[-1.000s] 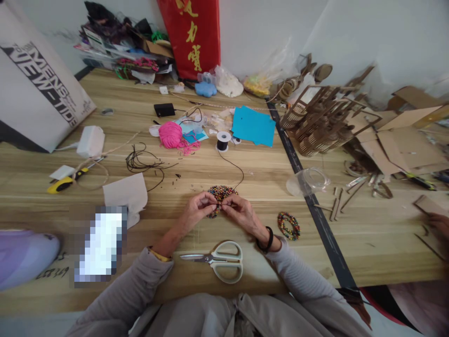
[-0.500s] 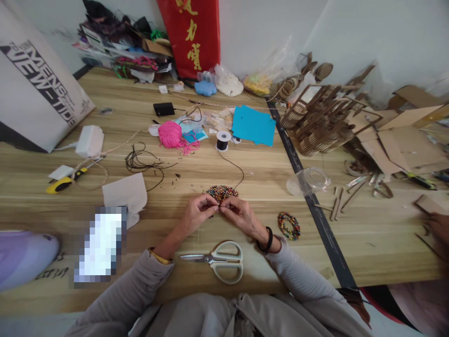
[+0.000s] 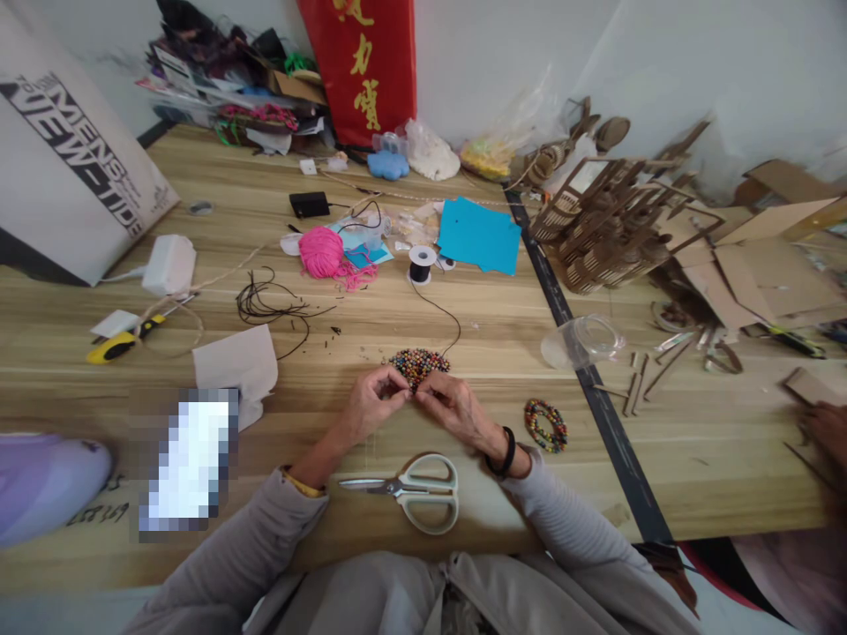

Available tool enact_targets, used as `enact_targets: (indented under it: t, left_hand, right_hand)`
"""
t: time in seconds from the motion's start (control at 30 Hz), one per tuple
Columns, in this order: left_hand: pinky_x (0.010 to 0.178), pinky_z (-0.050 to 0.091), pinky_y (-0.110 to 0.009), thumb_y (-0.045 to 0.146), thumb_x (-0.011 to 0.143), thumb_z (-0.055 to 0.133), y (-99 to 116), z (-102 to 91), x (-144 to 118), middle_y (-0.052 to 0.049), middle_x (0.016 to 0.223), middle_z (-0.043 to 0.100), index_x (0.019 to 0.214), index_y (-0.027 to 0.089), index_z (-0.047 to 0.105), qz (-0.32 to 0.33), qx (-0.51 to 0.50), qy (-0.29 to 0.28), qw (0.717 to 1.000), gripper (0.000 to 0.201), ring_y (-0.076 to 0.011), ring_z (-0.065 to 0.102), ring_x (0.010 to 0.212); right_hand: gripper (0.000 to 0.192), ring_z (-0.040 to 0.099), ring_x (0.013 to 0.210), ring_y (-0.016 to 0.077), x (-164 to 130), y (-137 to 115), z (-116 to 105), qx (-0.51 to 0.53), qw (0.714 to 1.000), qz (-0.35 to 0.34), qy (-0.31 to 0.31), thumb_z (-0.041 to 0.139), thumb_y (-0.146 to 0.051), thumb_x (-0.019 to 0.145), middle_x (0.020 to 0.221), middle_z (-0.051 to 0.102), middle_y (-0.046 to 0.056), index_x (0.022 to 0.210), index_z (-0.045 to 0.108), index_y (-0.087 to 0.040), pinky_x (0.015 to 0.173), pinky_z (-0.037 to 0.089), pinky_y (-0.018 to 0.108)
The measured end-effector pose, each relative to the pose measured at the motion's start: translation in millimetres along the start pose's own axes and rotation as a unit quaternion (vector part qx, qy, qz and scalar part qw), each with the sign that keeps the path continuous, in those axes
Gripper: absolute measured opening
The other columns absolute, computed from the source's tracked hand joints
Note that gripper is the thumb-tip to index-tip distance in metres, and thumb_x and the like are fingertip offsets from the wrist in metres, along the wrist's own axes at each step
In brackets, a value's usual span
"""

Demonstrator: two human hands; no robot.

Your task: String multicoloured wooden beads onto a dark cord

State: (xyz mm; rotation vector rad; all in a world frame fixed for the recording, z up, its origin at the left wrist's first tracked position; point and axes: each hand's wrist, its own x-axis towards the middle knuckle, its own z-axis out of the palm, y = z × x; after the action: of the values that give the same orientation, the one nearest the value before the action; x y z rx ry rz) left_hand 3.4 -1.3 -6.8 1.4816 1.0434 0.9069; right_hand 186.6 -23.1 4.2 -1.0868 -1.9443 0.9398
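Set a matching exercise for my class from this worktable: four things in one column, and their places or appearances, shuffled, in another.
Things
1. Bead pile
2. Scissors
3. Spool
4. Bead loop

Places or appearances
A. Cream-handled
B. Off to the right of the right hand, apart from it
C. Wound with black cord
D. Right at the left hand and right hand

Right pairs: 1-D, 2-A, 3-C, 4-B

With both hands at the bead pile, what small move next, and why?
Perhaps ease the right hand slightly away from the left hand: they nearly meet at the near edge of the bead pile, and what lies between is too small to tell.
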Motion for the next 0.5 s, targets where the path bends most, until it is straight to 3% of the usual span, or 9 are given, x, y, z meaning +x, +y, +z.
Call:
enact_targets:
  t: [0.23,0.4,0.5]
  left_hand:
    - [0.060,0.044,-0.022,0.022,0.067,0.069,0.4,-1.2,1.9,-0.002,0.066,0.065,0.068,0.014,0.061,-0.008,-0.029,0.015,0.999,0.011,-0.0119,0.057,0.063]
    - [0.063,0.047,-0.023,0.023,0.068,0.071,0.3,0.3,1.6,-0.002,0.068,0.066,0.070,0.014,0.063,-0.001,-0.031,0.033,0.999,0.012,-0.0125,0.059,0.065]
    - [0.064,0.047,-0.023,0.023,0.069,0.071,1.3,1.6,0.1,-0.002,0.068,0.066,0.071,0.014,0.063,-0.008,-0.034,0.024,0.999,0.012,-0.0127,0.060,0.065]
  right_hand:
    - [0.026,0.051,0.067,0.0121,0.7,2.9,-2.1,0.001,1.000,0.004,-0.014,0.048,-0.031,0.095,0.072,0.057,0.002,0.077,0.060,-0.016,0.061,0.040,0.023]
    - [0.019,0.054,0.059,0.0111,-1.2,3.6,2.8,0.038,0.997,0.063,0.040,0.056,-0.034,0.090,0.076,0.062,0.003,0.088,0.063,-0.016,0.053,0.042,0.022]
    - [0.020,0.056,0.051,0.0098,-3.0,3.9,7.3,0.096,0.990,0.093,0.042,0.059,-0.035,0.087,0.076,0.064,0.003,0.095,0.061,-0.016,0.047,0.043,0.021]
